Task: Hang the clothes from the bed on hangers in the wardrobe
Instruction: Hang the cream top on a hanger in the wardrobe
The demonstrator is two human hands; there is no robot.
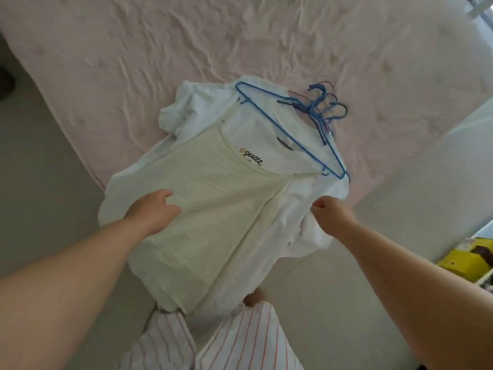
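Head camera looks steeply down, close over the bed (186,49) edge.

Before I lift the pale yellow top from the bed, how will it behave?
The pale yellow top is probably floppy and light: it lies thin and creased, draping over the bed edge. It may drag the white shirt beneath, which the right hand pinches.
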